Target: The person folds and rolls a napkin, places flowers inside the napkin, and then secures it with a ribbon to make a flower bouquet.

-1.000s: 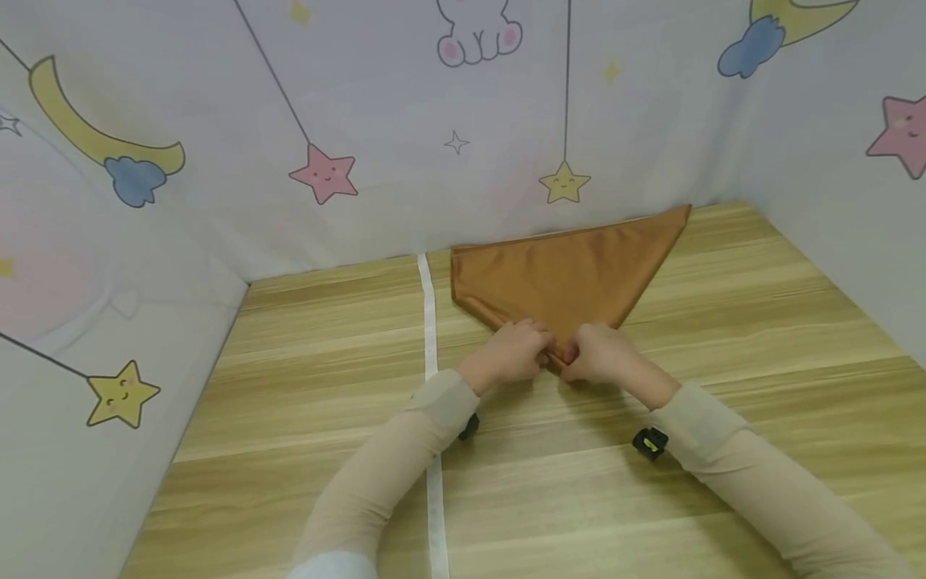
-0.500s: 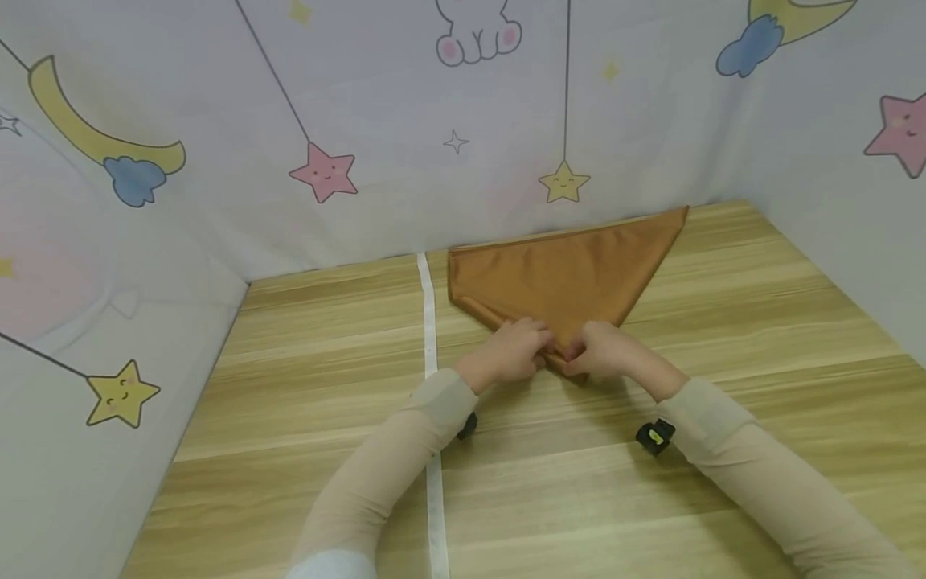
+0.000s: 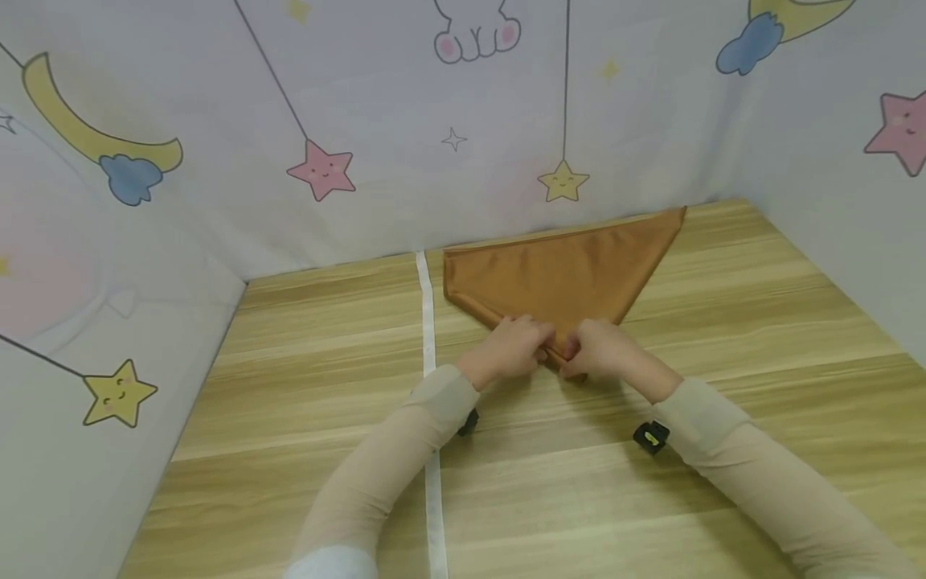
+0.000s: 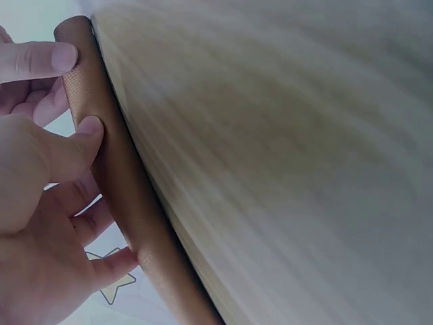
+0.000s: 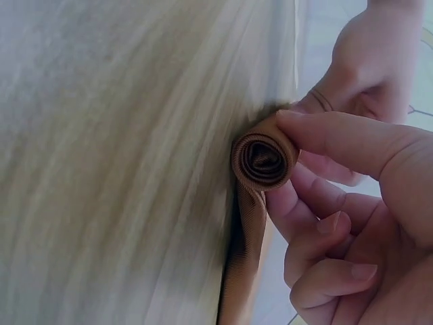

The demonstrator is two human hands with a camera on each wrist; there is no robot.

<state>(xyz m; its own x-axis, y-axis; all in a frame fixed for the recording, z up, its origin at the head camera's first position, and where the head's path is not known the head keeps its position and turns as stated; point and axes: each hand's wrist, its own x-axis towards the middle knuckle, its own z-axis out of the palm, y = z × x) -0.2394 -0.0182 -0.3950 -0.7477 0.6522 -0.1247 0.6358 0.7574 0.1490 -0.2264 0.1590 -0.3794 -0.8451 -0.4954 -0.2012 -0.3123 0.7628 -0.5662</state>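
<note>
A brown satin-like cloth (image 3: 557, 277) lies folded on the table, its long straight edge toward the back wall. Its near-left edge is wound into a tight roll (image 4: 135, 203), and the roll's end (image 5: 265, 160) shows a spiral of layers in the right wrist view. My left hand (image 3: 512, 347) grips the roll near its front end, thumb on the near side and fingers behind. Close beside it, my right hand (image 3: 606, 351) pinches the roll's end between thumb and fingers. In the head view both hands partly cover the cloth's front corner.
A white strip (image 3: 429, 322) runs front to back along the wood-grain table (image 3: 311, 386), left of the cloth. Fabric walls (image 3: 391, 96) printed with stars and moons stand behind and on both sides. A small black device (image 3: 651, 437) sits at the right wrist.
The cloth has shifted slightly left. More of the roll's front end shows below my right hand than one second ago. Both hands stay at the roll with small finger movements.
</note>
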